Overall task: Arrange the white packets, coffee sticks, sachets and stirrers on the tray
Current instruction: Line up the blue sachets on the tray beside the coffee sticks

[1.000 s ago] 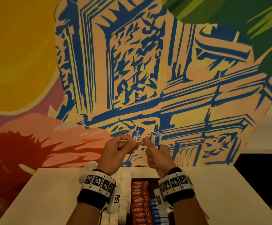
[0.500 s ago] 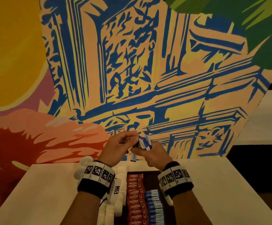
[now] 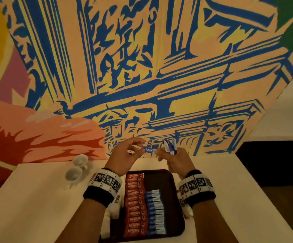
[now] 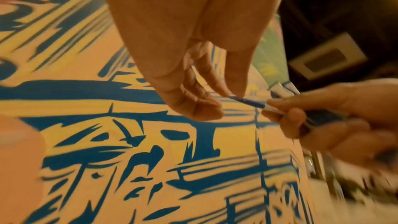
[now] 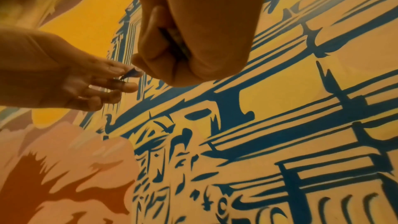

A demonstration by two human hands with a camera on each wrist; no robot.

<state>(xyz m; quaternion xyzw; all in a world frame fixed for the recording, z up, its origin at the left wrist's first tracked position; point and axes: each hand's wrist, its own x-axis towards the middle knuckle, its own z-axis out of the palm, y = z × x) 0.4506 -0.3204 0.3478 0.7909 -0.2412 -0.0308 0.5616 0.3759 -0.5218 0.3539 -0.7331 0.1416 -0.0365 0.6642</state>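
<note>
Above the far end of the dark tray (image 3: 175, 199) both hands are raised. My left hand (image 3: 133, 151) pinches one end of a blue sachet (image 3: 148, 150) between thumb and forefinger; the sachet (image 4: 247, 102) stretches level to the right hand. My right hand (image 3: 170, 155) pinches its other end and also grips a bunch of blue-and-white sachets (image 3: 170, 145) standing up from the fist. On the tray lie a column of red coffee sticks (image 3: 135, 206) and, to its right, a column of blue sachets (image 3: 155, 211). White packets (image 3: 107, 223) show at the tray's left edge, mostly hidden by my left forearm.
The tray sits on a white table (image 3: 37, 199) that butts against a painted mural wall (image 3: 142, 67). Two white cups (image 3: 76, 168) stand at the table's far left. A dark gap lies beyond the table's right side.
The head view has tilted down, showing more of the tray. One blue sachet has been drawn sideways out of the bunch and now spans between the two hands.
</note>
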